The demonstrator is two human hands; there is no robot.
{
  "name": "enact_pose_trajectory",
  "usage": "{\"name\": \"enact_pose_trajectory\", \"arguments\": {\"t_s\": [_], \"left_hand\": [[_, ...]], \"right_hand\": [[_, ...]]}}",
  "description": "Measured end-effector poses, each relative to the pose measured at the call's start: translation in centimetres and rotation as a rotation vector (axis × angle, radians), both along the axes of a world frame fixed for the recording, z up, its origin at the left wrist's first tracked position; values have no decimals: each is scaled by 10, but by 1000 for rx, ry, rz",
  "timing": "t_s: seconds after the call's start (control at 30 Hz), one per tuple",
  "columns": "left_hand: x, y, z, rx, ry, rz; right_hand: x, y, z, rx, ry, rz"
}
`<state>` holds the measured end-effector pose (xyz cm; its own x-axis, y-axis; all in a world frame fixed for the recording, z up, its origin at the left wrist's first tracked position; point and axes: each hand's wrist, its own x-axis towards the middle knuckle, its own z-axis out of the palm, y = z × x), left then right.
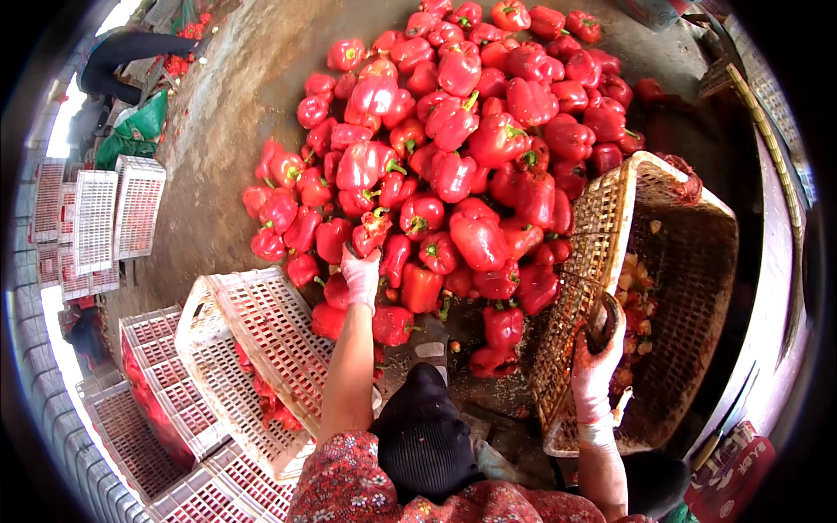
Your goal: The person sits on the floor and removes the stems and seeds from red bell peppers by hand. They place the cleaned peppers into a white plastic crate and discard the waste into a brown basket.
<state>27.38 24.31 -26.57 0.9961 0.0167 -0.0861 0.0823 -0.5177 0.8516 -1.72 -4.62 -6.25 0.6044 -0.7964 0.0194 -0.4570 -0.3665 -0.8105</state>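
Observation:
My left hand, in a white glove with dark fingertips, grips a torn red bell pepper at the near side of a large heap of red bell peppers on the floor. My right hand, in a white glove with dark-stained fingers, is at the inner side of a brown-stained plastic basket on the right. Its fingers are curled, and whether they hold anything is unclear. Pepper cores and scraps lie inside that basket. A white crate tilts at my left, with red pepper pieces in it.
Stacked white crates with red contents stand at lower left. More crates and another person are farther left. A low wall borders the right basket. My knee is between crate and basket.

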Motion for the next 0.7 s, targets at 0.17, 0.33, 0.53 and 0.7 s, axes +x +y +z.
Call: {"name": "enact_pose_trajectory", "arguments": {"t_s": [0.17,0.33,0.53,0.7], "left_hand": [[-49,-46,117,-275,18,-255],[-91,-117,237,-327,155,-698],[-136,-202,353,-111,380,-1244],[-202,-263,386,-162,597,-1425]], "right_hand": [[-4,-2,2,-232,96,-7],[-17,-11,9,-269,27,1],[-43,-34,92,-151,-303,182],[-106,-54,114,21,-227,241]]}}
